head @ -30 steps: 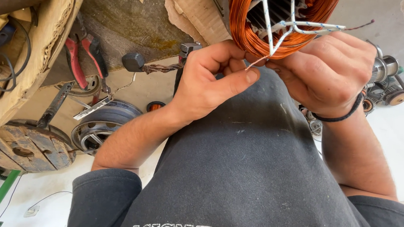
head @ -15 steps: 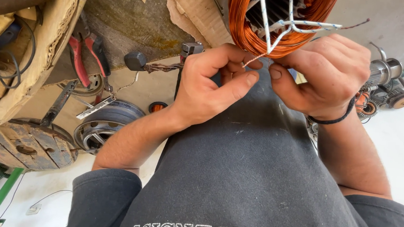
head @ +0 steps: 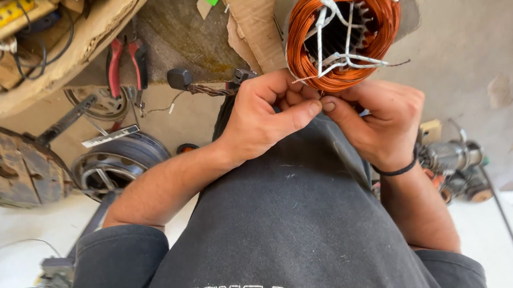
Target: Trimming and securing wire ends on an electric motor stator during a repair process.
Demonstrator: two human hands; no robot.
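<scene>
A motor stator (head: 338, 41) wound with orange copper wire sits just beyond my hands, with thin white sleeved leads (head: 342, 56) crossing its opening. My left hand (head: 264, 117) and my right hand (head: 380, 120) meet at the lower edge of the winding, above my dark grey shirt. Thumbs and forefingers of both hands are pinched together on a fine wire end (head: 309, 96) coming off the coil. A black band circles my right wrist.
Red-handled pliers (head: 126, 60) lie at the left near a black plug with twisted wire (head: 182, 78). A round metal cover (head: 114, 163) and a wooden spool (head: 10, 167) sit lower left. Cardboard (head: 254, 22) lies under the stator. Small motor parts (head: 450, 162) stand at the right.
The view has tipped, so the stator shows more fully and lower in the picture. Both hands stay pinched at the winding's lower edge, with the fingers drawn closer together.
</scene>
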